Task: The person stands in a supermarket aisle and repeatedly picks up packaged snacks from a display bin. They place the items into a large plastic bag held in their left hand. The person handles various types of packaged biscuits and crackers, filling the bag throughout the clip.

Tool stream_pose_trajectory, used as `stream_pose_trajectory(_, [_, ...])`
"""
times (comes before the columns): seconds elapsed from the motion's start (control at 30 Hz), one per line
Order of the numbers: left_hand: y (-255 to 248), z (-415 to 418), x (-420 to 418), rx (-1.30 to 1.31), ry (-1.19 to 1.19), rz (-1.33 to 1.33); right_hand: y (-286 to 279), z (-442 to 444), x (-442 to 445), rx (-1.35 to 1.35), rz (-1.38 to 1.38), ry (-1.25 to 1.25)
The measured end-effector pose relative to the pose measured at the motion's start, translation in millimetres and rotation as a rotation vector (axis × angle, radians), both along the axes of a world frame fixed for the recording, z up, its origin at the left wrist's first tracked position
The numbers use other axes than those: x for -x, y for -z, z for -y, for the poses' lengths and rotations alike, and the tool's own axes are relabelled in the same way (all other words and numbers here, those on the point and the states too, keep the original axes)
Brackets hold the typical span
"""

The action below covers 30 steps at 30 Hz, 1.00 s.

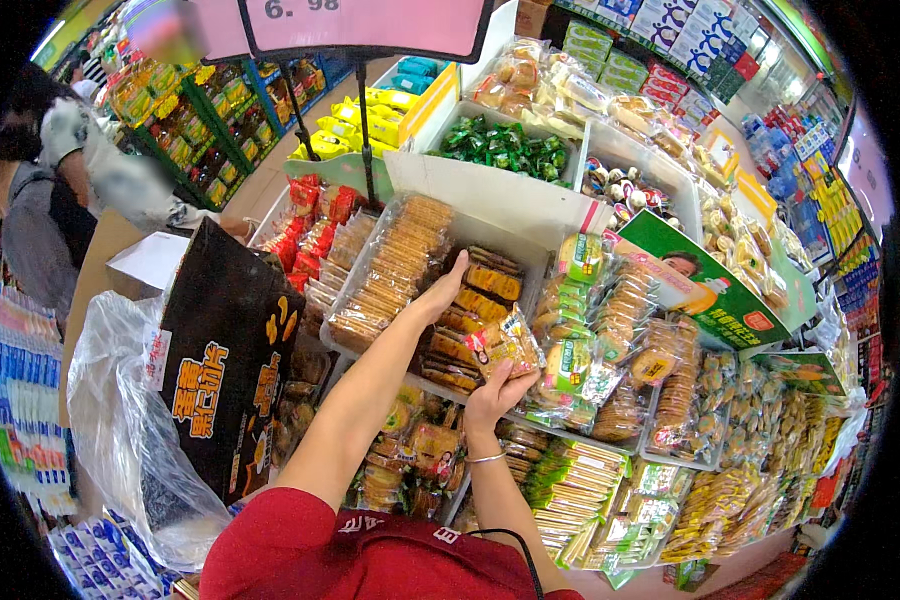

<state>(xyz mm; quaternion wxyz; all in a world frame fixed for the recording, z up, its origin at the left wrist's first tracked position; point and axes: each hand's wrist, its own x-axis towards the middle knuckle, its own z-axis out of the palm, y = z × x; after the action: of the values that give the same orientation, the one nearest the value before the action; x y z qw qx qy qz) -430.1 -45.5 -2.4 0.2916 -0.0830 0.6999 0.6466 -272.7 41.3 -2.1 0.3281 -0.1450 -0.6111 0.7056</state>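
My right hand [499,394], with a metal bangle at the wrist, holds a clear-wrapped snack packet [504,346] with colored printing. It is over a bin of upright packs of brown biscuits [487,289]. My left hand [444,289] reaches into the far left part of that bin, edge-on, beside the biscuit packs. Its fingers are mostly hidden, so its grip does not show. To its left stands a clear plastic bin of stacked thin crackers [396,262]. On the right lie green-and-clear wrapped round cakes [570,360].
A black printed carton [221,360] stands open at left, with a clear plastic bag [135,420] hanging beside it. Pink price signs [360,26] on posts rise at the back. More snack bins, including green-wrapped sweets [495,150], surround me. Another person [97,165] stands beyond the carton.
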Motion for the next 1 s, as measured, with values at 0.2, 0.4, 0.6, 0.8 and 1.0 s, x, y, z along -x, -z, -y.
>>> stream_pose_trajectory(0.2, [25.4, -4.8, 5.8, 0.331, -0.011, -0.179, -1.7, 0.7, -0.2, -0.007, 0.033, 0.055])
stream_pose_trajectory(0.4, [44.7, -6.9, -5.2, 0.378, 0.007, -0.15, -3.1, 5.3, -2.7, -0.029, 0.06, 0.022])
stream_pose_trajectory(0.6, [39.8, -10.8, -15.3, 0.515, -0.054, -0.456, -0.9, 2.0, -6.8, -0.013, 0.067, -0.02])
stream_pose_trajectory(0.8, [-9.0, 0.4, -42.2, 0.415, -0.028, -0.762, 0.3, 2.3, -4.5, -0.097, -0.024, 0.089])
stream_pose_trajectory(1.0, [-29.3, 39.0, -105.9, 0.37, -0.076, -0.784, -6.4, 2.2, -7.7, -0.094, -0.037, 0.015])
